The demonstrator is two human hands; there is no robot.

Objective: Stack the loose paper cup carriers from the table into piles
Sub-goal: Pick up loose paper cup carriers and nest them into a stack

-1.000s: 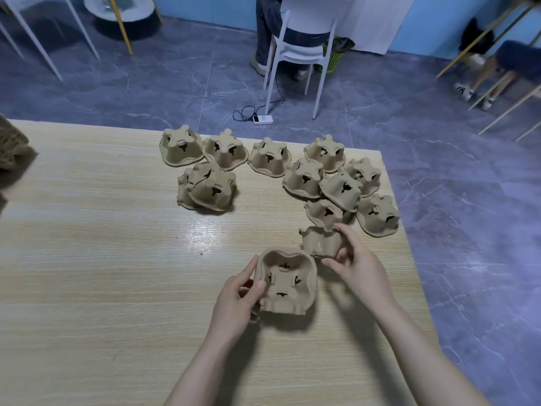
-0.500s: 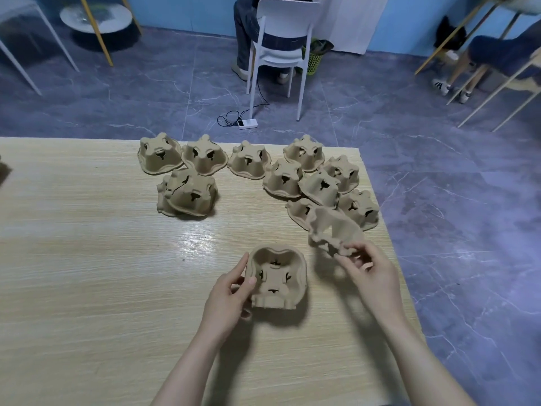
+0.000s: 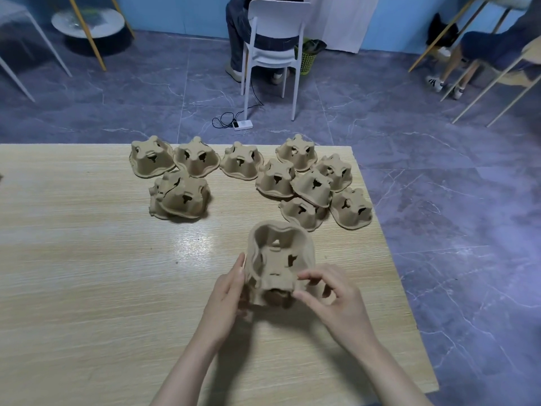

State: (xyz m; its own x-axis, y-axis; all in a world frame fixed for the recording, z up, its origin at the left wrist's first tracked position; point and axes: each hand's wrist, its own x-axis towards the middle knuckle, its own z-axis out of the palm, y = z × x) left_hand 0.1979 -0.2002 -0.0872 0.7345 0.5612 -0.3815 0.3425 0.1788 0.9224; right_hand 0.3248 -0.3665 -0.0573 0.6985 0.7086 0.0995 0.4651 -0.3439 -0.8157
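A brown pulp cup carrier (image 3: 278, 259) stands open side up near the table's front right, with a second carrier nested into it. My left hand (image 3: 227, 300) holds its left wall, fingers along the side. My right hand (image 3: 333, 300) pinches the near right rim with thumb and curled fingers. Several loose carriers (image 3: 307, 186) lie upside down in a cluster at the far right of the wooden table (image 3: 87, 288). Three more (image 3: 193, 158) sit in a row at the far edge, and a small overlapping pile (image 3: 180, 196) lies just in front of them.
The table's right edge (image 3: 392, 273) runs close to the cluster. Beyond the table, a person sits on a white chair (image 3: 273, 45) over a tiled floor with a power strip (image 3: 243, 124). Another seated person's legs (image 3: 450, 71) show at the far right.
My right hand has carried the lifted carrier leftward and set it into the one my left hand steadies. The view has tilted down slightly.
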